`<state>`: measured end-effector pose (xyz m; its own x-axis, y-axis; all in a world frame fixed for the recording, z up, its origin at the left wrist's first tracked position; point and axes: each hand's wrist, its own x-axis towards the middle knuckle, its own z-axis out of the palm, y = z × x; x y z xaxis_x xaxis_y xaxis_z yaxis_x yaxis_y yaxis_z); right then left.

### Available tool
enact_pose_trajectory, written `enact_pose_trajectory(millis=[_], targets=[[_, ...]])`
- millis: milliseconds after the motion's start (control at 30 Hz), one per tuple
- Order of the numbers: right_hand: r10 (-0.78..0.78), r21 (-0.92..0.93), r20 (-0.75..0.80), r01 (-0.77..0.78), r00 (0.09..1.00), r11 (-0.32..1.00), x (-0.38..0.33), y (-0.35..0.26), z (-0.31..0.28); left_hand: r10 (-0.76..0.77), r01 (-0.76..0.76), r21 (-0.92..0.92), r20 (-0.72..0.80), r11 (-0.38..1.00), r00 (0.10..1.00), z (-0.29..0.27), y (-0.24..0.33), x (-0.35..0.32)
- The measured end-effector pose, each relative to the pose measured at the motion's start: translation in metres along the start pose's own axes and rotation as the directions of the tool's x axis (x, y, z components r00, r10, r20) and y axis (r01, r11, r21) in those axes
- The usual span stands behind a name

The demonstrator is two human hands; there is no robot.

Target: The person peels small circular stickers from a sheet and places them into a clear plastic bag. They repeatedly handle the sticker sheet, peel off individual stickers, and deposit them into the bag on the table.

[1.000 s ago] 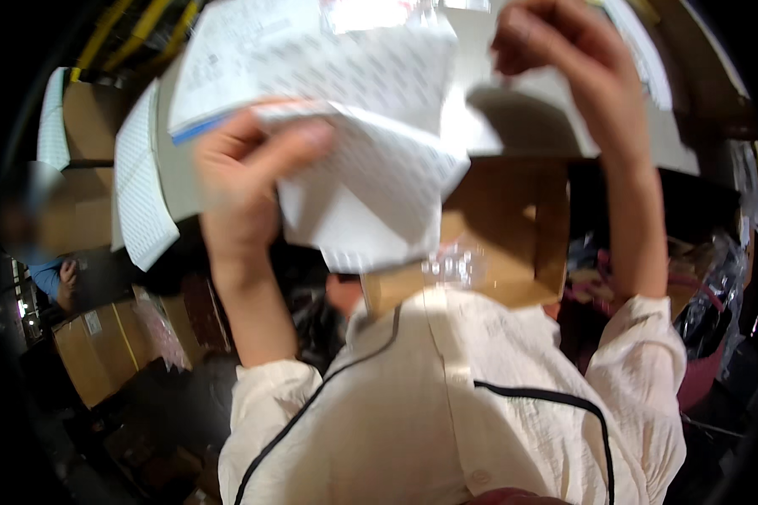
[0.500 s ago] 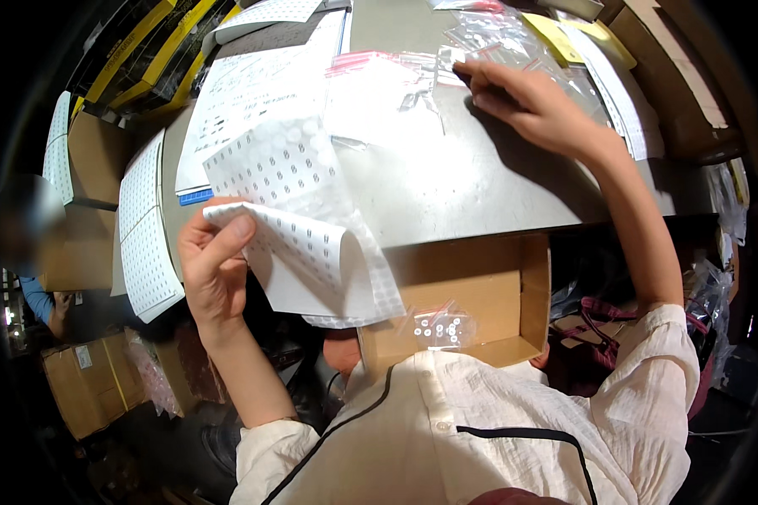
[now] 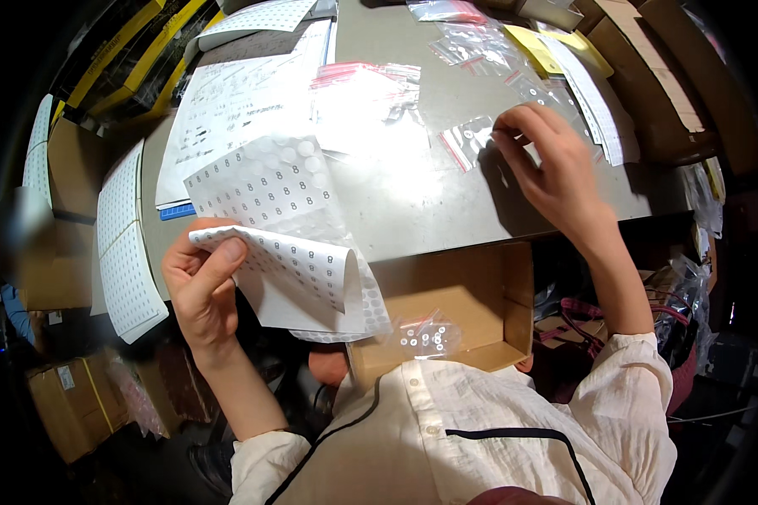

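Observation:
My left hand (image 3: 204,286) pinches a folded sheet of round stickers (image 3: 265,181), white with small dark printed marks. Its near part curls over, and the backing hangs past the table edge. Over the table's right half, my right hand (image 3: 552,164) has its fingers pinched at the edge of a small clear zip bag (image 3: 463,141) with a red seal line and little white rings inside. The fingertips partly hide the bag's right end. Beyond it, more filled zip bags (image 3: 480,46) lie about. A pile of flat zip bags (image 3: 366,88) sits mid-table under strong glare.
An open cardboard box (image 3: 446,282) at my lap holds a bag of white rings (image 3: 425,335). Written papers (image 3: 244,109) lie at the left of the metal table (image 3: 396,227). More sticker sheets (image 3: 126,252) hang at its left edge. Cardboard boxes stand at both sides.
My right hand has come nearer and to the right, and the small zip bag has come with it across the table. My left hand keeps its grip on the sticker sheet. The view has shifted slightly.

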<state>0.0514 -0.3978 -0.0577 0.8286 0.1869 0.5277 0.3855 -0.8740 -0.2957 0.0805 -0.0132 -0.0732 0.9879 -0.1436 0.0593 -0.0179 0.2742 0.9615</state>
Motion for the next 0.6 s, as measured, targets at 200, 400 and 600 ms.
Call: enact_pose_trajectory(millis=[200,400,600], targets=[[-0.094,-0.267,0.008,0.093,0.996,0.959,0.002,-0.005,0.021,-0.018,0.018,0.018,0.018,1.0,1.0,-0.001,0.002,-0.002],[0.056,-0.022,0.203,-0.052,0.978,0.998,0.006,-0.004,0.003,-0.019,0.019,0.03,0.012,0.999,1.0,-0.001,0.002,-0.003],[0.143,0.241,0.296,-0.218,0.944,0.946,-0.004,-0.005,-0.026,0.008,-0.008,-0.01,0.01,1.0,1.0,-0.003,-0.002,-0.003]])
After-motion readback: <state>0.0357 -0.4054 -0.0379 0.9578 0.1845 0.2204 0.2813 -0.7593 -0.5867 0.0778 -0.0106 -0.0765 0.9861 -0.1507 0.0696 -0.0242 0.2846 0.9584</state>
